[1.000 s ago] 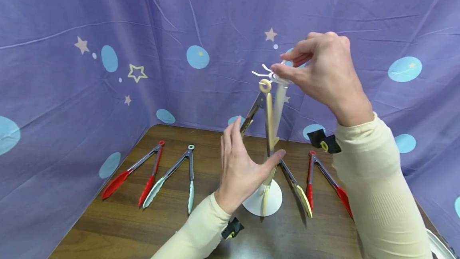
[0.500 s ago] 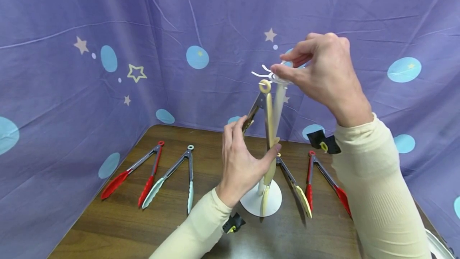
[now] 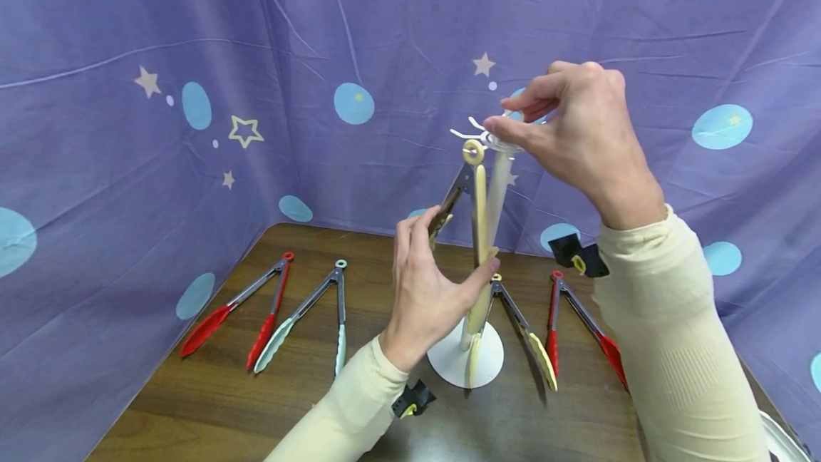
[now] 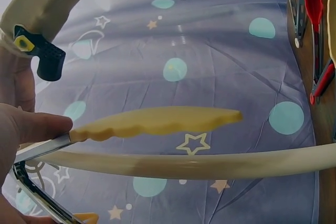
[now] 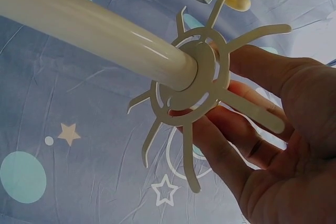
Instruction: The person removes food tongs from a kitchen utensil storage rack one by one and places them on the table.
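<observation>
My right hand [image 3: 580, 130] pinches the top of a white hook stand [image 3: 497, 191] between thumb and fingers. In the right wrist view the fingers lie behind its round hooked top [image 5: 184, 77]. Yellow-tipped metal tongs [image 3: 481, 212] hang by their ring [image 3: 473, 152] from one hook, arms spread apart. My left hand [image 3: 426, 291] holds these tongs lower down, thumb on the near arm and fingers at the far one. The left wrist view shows the thumb [image 4: 44, 127] at the base of a scalloped yellow tip [image 4: 163, 120], beside the pole [image 4: 199, 163].
A round white base [image 3: 490, 362] stands on the wooden table [image 3: 212, 405]. Second yellow tongs [image 3: 541, 358] lie around it, spread. Red tongs [image 3: 263, 334] and mint tongs [image 3: 276, 344] lie left, more red tongs [image 3: 612, 355] right. A purple curtain [image 3: 398, 13] hangs behind.
My left thumb has moved in to the left and down against the tong arm, and the fingers have slid slightly lower. The right hand stays at the stand's top.
</observation>
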### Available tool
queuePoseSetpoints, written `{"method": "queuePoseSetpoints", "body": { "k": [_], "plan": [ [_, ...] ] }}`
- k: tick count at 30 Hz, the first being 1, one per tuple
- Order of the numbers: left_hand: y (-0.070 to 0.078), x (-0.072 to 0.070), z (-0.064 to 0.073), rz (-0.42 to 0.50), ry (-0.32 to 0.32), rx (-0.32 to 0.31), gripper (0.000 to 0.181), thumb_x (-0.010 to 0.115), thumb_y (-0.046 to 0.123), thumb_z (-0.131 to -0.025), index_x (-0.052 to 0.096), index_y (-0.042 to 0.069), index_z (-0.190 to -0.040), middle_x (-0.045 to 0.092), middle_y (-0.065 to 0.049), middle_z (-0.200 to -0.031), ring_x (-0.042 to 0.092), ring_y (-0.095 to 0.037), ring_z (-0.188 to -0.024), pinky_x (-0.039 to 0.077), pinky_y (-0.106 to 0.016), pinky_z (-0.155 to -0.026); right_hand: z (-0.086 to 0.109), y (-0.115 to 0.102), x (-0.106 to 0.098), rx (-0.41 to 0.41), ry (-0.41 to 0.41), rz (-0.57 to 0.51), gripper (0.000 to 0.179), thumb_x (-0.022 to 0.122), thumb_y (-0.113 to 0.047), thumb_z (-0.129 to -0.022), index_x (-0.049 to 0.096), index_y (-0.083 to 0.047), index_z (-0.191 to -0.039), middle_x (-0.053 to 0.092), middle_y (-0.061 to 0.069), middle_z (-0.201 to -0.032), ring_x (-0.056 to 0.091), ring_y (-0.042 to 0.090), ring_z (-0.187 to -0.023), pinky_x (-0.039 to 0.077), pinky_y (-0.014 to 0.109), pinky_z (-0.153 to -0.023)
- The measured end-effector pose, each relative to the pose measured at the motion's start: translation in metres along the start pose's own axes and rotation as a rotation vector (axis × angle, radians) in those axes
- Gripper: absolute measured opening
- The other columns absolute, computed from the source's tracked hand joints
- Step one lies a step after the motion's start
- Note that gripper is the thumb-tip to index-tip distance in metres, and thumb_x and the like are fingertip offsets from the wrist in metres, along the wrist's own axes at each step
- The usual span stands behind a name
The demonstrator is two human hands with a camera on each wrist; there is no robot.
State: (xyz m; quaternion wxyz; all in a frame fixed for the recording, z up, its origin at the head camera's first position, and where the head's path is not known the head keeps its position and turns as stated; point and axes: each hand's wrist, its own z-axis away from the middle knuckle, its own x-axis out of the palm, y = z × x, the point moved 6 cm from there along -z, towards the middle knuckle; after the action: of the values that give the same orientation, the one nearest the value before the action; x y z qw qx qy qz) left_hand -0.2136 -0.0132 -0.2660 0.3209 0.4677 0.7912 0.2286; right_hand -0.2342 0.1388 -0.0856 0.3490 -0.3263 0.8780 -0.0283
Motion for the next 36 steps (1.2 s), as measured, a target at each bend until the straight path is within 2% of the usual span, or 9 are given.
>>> {"method": "queuePoseSetpoints", "body": {
  "k": [5, 12, 16, 24, 36],
  "plan": [
    [0.0, -0.002, -0.002, 0.01, 0.006, -0.006, 0.088, 0.088, 0.042, -0.072, 0.05, 0.006, -0.142, 0.05, -0.01, -0.129, 0.049, -0.023, -0.117, 0.042, -0.04, -0.096, 0.0, 0.001, 0.0, 0.002, 0.004, -0.009, 0.02, 0.088, -0.024, -0.079, 0.083, -0.007, -0.088, 0.071, 0.008, -0.079, 0.057, -0.006, -0.063, 0.042, 0.013, -0.059],
    [0.001, -0.007, -0.004, 0.019, 0.02, 0.005, 0.087, 0.089, 0.041, -0.071, 0.051, 0.006, -0.141, 0.05, -0.01, -0.128, 0.049, -0.023, -0.115, 0.041, -0.04, -0.096, 0.001, 0.001, 0.0, -0.019, 0.01, -0.007, 0.019, 0.088, -0.023, -0.079, 0.083, -0.007, -0.088, 0.071, 0.008, -0.079, 0.057, -0.007, -0.064, 0.042, 0.012, -0.059],
    [0.001, -0.009, -0.005, 0.024, 0.02, 0.006, 0.087, 0.089, 0.041, -0.072, 0.051, 0.006, -0.141, 0.049, -0.01, -0.127, 0.05, -0.024, -0.115, 0.041, -0.04, -0.096, 0.001, 0.0, -0.001, -0.022, 0.013, -0.003, 0.02, 0.089, -0.022, -0.079, 0.083, -0.006, -0.088, 0.071, 0.009, -0.079, 0.06, -0.002, -0.064, 0.042, 0.012, -0.059],
    [0.002, -0.015, -0.005, 0.024, 0.04, 0.01, 0.087, 0.09, 0.04, -0.071, 0.051, 0.004, -0.141, 0.05, -0.012, -0.127, 0.05, -0.025, -0.115, 0.042, -0.043, -0.096, 0.0, -0.001, 0.0, -0.034, 0.009, 0.013, 0.02, 0.088, -0.022, -0.079, 0.082, -0.005, -0.088, 0.072, 0.011, -0.08, 0.066, 0.021, -0.069, 0.041, 0.017, -0.062],
    [0.005, -0.025, -0.002, 0.023, 0.042, -0.011, 0.088, 0.09, 0.04, -0.071, 0.051, 0.007, -0.142, 0.049, -0.01, -0.128, 0.049, -0.024, -0.116, 0.04, -0.04, -0.097, 0.002, 0.0, -0.001, -0.019, 0.005, 0.001, 0.021, 0.088, -0.022, -0.08, 0.082, -0.004, -0.09, 0.07, 0.011, -0.078, 0.066, 0.022, -0.071, 0.042, 0.014, -0.06]
  ]
}}
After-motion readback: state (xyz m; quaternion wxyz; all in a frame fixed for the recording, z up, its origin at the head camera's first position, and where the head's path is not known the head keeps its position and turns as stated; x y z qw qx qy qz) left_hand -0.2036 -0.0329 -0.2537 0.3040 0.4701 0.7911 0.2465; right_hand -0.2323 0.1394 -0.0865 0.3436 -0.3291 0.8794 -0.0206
